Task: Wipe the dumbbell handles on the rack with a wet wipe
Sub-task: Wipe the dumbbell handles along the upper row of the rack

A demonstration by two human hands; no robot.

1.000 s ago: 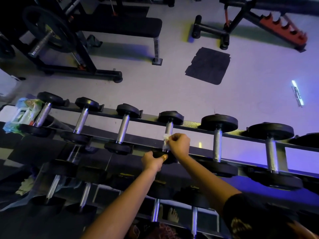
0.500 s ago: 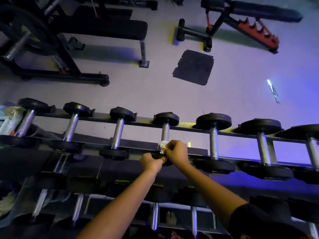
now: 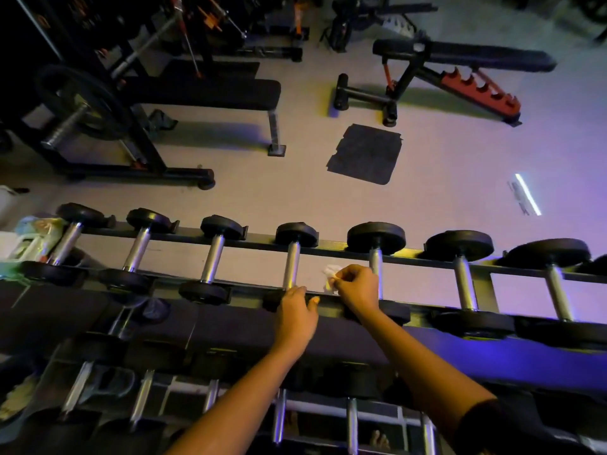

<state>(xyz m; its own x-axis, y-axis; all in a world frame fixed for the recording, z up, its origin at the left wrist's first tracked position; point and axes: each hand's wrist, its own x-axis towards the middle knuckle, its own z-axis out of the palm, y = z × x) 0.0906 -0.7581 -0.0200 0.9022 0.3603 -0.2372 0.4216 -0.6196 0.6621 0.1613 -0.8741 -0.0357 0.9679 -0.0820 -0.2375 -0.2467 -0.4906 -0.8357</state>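
A black rack (image 3: pixel 331 249) carries a top row of several dumbbells with chrome handles and black ends. My right hand (image 3: pixel 356 285) pinches a crumpled white wet wipe (image 3: pixel 330 274) in the gap between the fourth handle (image 3: pixel 291 266) and the fifth handle (image 3: pixel 375 261), touching neither as far as I can see. My left hand (image 3: pixel 295 315) rests on the near end of the fourth dumbbell, fingers curled over its black head. Lower tiers of the rack hold more dumbbells (image 3: pixel 279 418).
A wet wipe packet (image 3: pixel 31 239) lies at the rack's left end. Beyond the rack, a flat bench (image 3: pixel 203 93), an incline bench (image 3: pixel 466 65), a plate-loaded bar stand (image 3: pixel 82 103) and a dark floor mat (image 3: pixel 366 154) sit on the grey floor. Bare feet (image 3: pixel 379 440) show below.
My right hand has lifted the wipe off the fourth handle and moved right, toward the fifth one. My left hand stays on the fourth dumbbell's near end. The camera tilted up.
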